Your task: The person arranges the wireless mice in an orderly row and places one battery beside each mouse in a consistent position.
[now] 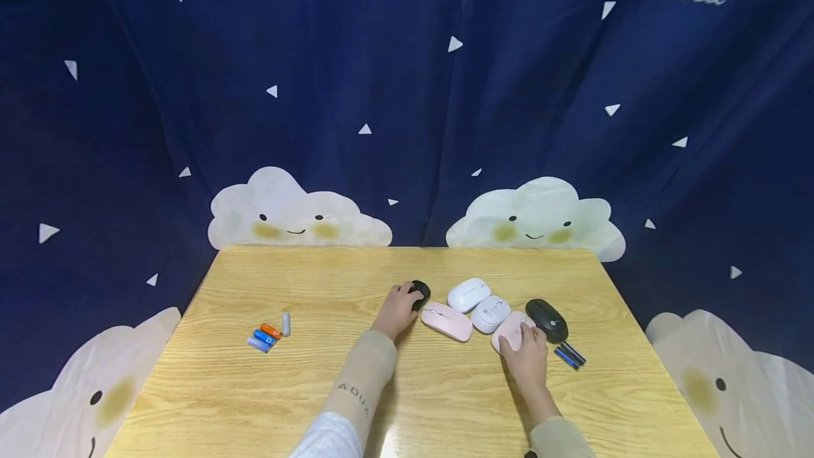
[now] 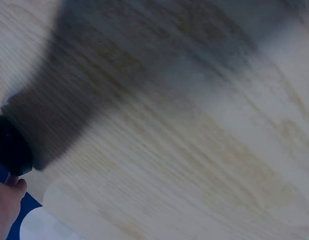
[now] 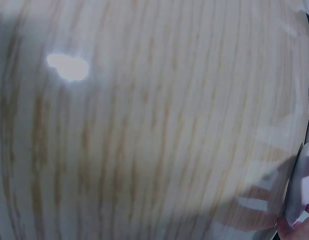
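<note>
Insp. at wood-grain table (image 1: 305,401): both hands occupied. L hand (image 1: 397,310) grips sm. black mouse (image 1: 420,289), fingers curled over it; left wrist view confirms digits about its body. Mouse is nr. far edge, approx. ctr., just beyond L pink mouse (image 1: 447,321). Its long axis runs roughly away from person; fingers cover part, so front end can't be told. R hand (image 1: 531,357) grips R pink mouse (image 1: 509,329), thumb on its L side, fingers on its R. Located R of ctr., btwn lower white mouse (image 1: 492,314) & lg. black mouse (image 1: 546,320). Long axis diag., near L to far R; wheel end points far R. L pink mouse: axis far L to near R, wheel end far L. Upper white mouse (image 1: 468,295) sits just beyond lower white mouse, axis near L to far R, wheel end far R. Lg. black mouse: axis far L to near R. Dark cells (image 1: 565,358) lie nr. its near end, same slant. Orange cell (image 1: 270,331), blue cell (image 1: 264,337), lilac cell (image 1: 258,344) & grey cell (image 1: 286,324) grouped on L side, well apart from mice.
</note>
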The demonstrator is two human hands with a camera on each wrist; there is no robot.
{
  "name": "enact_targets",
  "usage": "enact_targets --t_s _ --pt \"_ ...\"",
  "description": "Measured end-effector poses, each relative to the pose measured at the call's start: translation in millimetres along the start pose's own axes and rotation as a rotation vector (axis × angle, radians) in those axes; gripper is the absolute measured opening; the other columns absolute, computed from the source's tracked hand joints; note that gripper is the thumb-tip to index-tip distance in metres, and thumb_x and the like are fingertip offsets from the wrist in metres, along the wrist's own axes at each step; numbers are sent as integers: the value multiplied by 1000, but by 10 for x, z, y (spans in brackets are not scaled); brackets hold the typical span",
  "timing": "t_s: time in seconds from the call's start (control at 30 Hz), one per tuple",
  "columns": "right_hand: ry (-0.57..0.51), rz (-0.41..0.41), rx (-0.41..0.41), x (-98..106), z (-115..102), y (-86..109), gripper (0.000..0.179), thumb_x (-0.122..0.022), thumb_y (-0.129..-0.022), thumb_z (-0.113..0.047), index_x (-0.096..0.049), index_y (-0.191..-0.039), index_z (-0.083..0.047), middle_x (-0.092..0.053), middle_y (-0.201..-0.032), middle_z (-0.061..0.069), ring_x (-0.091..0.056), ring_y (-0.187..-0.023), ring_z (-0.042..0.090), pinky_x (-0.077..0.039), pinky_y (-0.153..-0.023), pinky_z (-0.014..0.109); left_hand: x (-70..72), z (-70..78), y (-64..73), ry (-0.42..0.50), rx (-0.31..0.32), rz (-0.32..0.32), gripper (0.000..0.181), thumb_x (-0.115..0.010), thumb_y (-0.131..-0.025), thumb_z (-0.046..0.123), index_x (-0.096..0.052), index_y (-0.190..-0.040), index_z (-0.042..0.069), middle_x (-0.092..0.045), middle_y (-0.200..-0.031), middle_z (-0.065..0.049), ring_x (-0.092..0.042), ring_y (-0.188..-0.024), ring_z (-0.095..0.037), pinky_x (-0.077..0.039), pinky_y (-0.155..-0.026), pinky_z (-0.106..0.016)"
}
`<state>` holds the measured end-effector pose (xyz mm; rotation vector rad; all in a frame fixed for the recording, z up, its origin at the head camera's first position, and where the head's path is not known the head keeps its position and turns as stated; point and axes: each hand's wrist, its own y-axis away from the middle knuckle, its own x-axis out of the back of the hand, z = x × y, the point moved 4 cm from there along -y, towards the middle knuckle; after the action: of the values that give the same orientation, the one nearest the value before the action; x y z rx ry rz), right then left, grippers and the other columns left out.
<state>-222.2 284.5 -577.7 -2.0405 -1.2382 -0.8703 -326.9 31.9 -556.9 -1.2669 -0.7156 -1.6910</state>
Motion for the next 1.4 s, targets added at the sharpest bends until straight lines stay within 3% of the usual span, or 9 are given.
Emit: enact_targets --t_s 0.27,0.47,0.73,0.9,1.1,1.4 --pt "7 -16 -13 -8 2 -1 62 -64 -80 -25 -43 -126 12 -32 -127 35 -38 -111 55 -33 -94 61 -13 -93 66 221 124 8 42 -67 -82 13 -59 -123 12 -39 -136 -21 -41 -120 -40 -41 -96 -43" --pt "0 -27 -24 -15 12 -3 63 -64 -81 -24 -42 -127 12 -31 -127 35 -37 -112 56 -33 -94 61 -45 -138 77 277 168 48 45 -71 -77 11 -60 -121 11 -43 -128 -30 -42 -118 -43 -42 -95 -44" --pt "-27 -24 -19 -31 23 -11 63 -64 -80 -22 -41 -126 14 -30 -127 36 -38 -112 55 -33 -95 59 -45 -154 127 363 229 74 44 -70 -78 14 -60 -122 10 -43 -127 -29 -41 -119 -42 -42 -94 -46" --pt "-41 -33 -20 -36 20 -15 63 -63 -81 -22 -39 -127 15 -28 -127 36 -37 -113 55 -32 -97 58 57 -148 185 418 213 211 44 -70 -76 13 -61 -120 8 -45 -121 -30 -44 -113 -42 -46 -88 -46" --pt "-41 -48 -23 -50 4 -23 63 -63 -81 -21 -38 -127 15 -27 -128 37 -36 -114 55 -31 -98 58 216 -213 323 456 236 364 44 -69 -75 12 -62 -118 8 -45 -122 -28 -43 -112 -42 -46 -87 -47" --pt "-24 -56 -26 -34 18 -26 62 -63 -82 -21 -39 -127 15 -26 -128 37 -36 -113 56 -32 -96 60 379 -496 669 346 250 512 42 -71 -75 11 -63 -117 7 -48 -119 -27 -46 -108 -41 -47 -84 -49"
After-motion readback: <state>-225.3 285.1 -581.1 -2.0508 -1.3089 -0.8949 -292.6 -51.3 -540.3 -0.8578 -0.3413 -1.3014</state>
